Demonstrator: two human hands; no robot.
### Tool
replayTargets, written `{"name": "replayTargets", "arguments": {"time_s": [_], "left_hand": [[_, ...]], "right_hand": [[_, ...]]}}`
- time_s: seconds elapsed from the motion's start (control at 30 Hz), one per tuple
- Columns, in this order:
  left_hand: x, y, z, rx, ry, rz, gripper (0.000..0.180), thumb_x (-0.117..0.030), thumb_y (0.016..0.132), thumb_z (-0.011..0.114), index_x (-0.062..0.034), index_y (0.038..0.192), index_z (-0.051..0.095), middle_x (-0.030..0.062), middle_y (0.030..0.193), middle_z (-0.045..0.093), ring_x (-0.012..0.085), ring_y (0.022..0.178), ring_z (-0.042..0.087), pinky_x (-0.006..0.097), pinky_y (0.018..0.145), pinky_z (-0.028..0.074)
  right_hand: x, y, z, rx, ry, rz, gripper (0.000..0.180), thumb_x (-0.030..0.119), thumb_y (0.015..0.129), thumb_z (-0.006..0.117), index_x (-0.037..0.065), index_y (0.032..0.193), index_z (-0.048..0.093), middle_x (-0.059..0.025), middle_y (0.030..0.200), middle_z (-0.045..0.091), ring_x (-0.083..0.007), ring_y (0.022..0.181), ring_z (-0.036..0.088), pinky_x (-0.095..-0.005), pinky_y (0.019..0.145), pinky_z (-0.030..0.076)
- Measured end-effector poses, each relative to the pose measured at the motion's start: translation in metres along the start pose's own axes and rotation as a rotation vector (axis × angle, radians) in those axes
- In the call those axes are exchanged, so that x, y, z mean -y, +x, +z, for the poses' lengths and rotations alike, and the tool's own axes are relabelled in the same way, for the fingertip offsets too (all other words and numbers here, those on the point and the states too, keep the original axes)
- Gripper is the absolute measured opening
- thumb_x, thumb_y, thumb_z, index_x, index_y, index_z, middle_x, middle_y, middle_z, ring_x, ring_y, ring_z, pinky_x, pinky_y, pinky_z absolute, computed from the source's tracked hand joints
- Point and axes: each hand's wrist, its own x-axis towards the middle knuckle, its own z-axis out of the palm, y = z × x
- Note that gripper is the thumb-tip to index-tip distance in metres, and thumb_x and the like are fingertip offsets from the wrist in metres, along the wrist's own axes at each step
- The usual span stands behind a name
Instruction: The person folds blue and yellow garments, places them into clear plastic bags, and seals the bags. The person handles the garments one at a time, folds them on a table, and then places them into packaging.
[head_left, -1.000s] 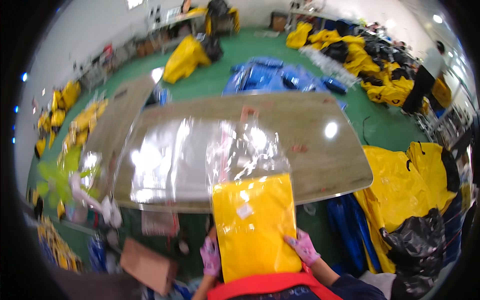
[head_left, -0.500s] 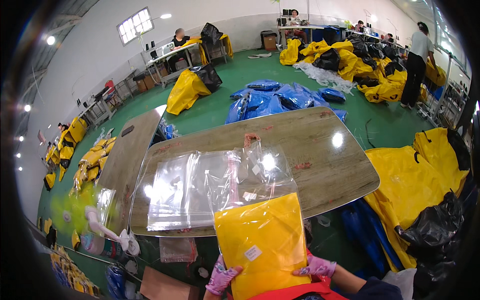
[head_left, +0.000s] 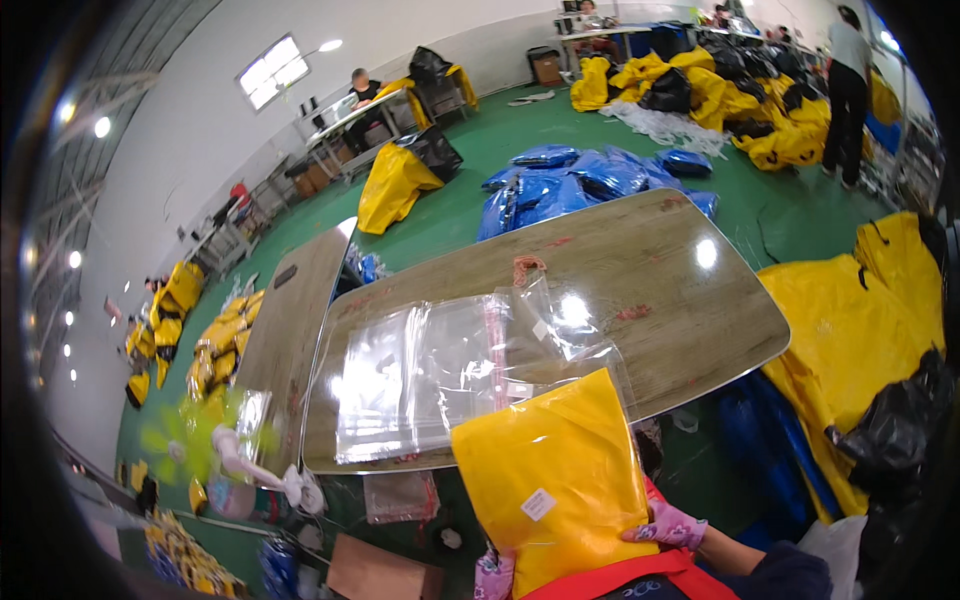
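Note:
A flat folded yellow fabric piece [head_left: 550, 460] sits inside a clear plastic bag, with a small white label on its front. The bag's loose clear end [head_left: 575, 345] stretches over the tabletop. My left hand [head_left: 494, 574], in a pink floral glove, grips the lower left edge, its fingers partly hidden behind the packet. On the right edge my right hand [head_left: 668, 526], gloved alike, pinches the packet with the thumb in front. The packet's lower end rests against a red apron [head_left: 620, 580]. Flat clear plastic bags [head_left: 420, 375] lie on the wood-grain table [head_left: 690, 290] just beyond.
A pink cord bundle [head_left: 528, 268] lies on the table. Blue wrapped packets [head_left: 590, 180] are heaped on the green floor beyond. Yellow and black fabric [head_left: 840, 330] lies at the right. A fan [head_left: 235, 450] stands left of the table. Several people work at the back.
The view has shifted, so the table appears farther right. The packet is tilted a little more, its upper edge slanting up to the right. Both hands keep hold of it.

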Motion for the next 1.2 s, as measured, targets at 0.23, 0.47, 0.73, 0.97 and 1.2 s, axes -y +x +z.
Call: {"name": "replayTargets", "arguments": {"time_s": [0.23,0.47,0.73,0.97,1.2], "left_hand": [[-0.056,0.047,-0.031,0.182,-0.882,0.358,0.063,-0.047,0.094,0.052,-0.0083,0.141,0.035,0.0156,0.143,0.038,0.0278,0.122,0.049,0.036,0.096,0.045],[-0.094,0.067,-0.018,0.049,-0.548,0.205,0.049,-0.024,0.089,0.066,-0.0024,0.13,0.048,0.0087,0.121,0.061,0.0202,0.105,0.06,0.031,0.088,0.05],[-0.098,0.065,0.001,0.003,-0.535,0.098,0.052,-0.035,0.091,0.062,-0.0002,0.128,0.051,0.008,0.118,0.061,0.0187,0.101,0.06,0.031,0.086,0.05],[-0.08,0.077,-0.007,-0.032,-0.502,0.077,0.051,-0.038,0.093,0.058,0.0,0.127,0.051,0.0079,0.113,0.062,0.0169,0.095,0.059,0.03,0.08,0.049],[-0.068,0.083,-0.007,-0.017,-0.487,0.09,0.052,-0.041,0.095,0.053,0.0001,0.127,0.052,0.0077,0.108,0.063,0.0151,0.09,0.058,0.029,0.074,0.048]], "right_hand": [[0.026,0.008,-0.012,0.179,-0.294,0.23,0.045,0.034,0.087,0.069,0.002,0.118,0.061,-0.0047,0.101,0.069,-0.0117,0.096,0.062,-0.0251,0.082,0.048],[0.188,0.042,-0.031,-0.301,-1.533,-0.278,0.06,0.056,0.085,0.056,0.011,0.124,0.054,-0.0114,0.084,0.065,-0.0298,0.078,0.064,-0.0348,0.064,0.05],[0.303,0.079,0.087,-0.338,-0.822,-1.043,0.088,0.013,0.088,0.06,0.018,0.152,0.0,-0.0155,0.095,0.064,-0.0267,0.066,0.065,-0.0356,0.056,0.05],[0.305,0.09,0.104,-0.317,-0.763,-0.958,0.086,0.005,0.082,0.066,0.01,0.151,0.015,-0.0056,0.065,0.054,-0.0236,0.055,0.056,-0.0306,0.056,0.046],[0.289,0.05,0.095,-0.433,-0.489,-1.503,0.044,0.003,0.076,0.073,0.01,0.114,0.052,-0.0033,0.06,0.055,-0.0196,0.052,0.057,-0.0329,0.05,0.045]]}}
